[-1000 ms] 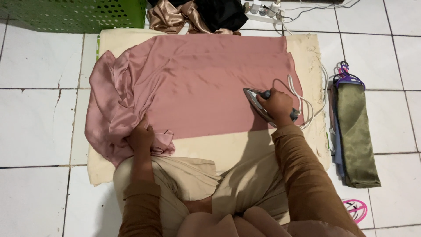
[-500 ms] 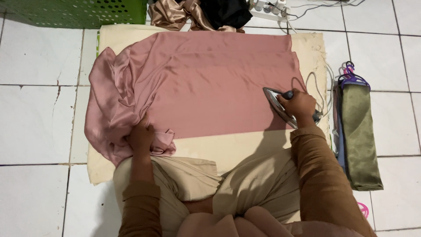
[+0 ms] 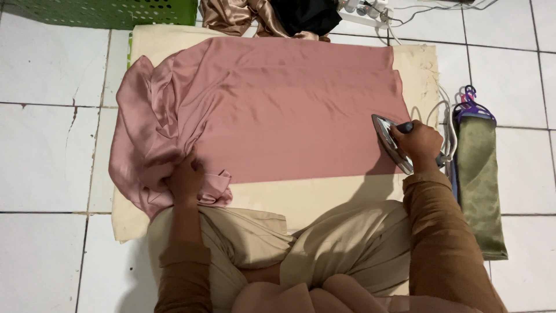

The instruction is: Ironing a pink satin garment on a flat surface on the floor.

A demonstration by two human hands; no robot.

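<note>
Your right hand [image 3: 418, 142] grips the handle of the clothes iron [image 3: 391, 144], which is tipped on its side at the right edge of the pink satin cloth [image 3: 289, 110]. Your left hand [image 3: 185, 178] presses down on the bunched end of that cloth at the left. The cloth lies spread over a cream ironing mat [image 3: 301, 197] on the white tiled floor [image 3: 46, 145]. A folded olive-green cloth [image 3: 480, 179] on purple hangers [image 3: 470, 99] lies just right of the mat. A green basket [image 3: 110, 11] stands at the top left.
</note>
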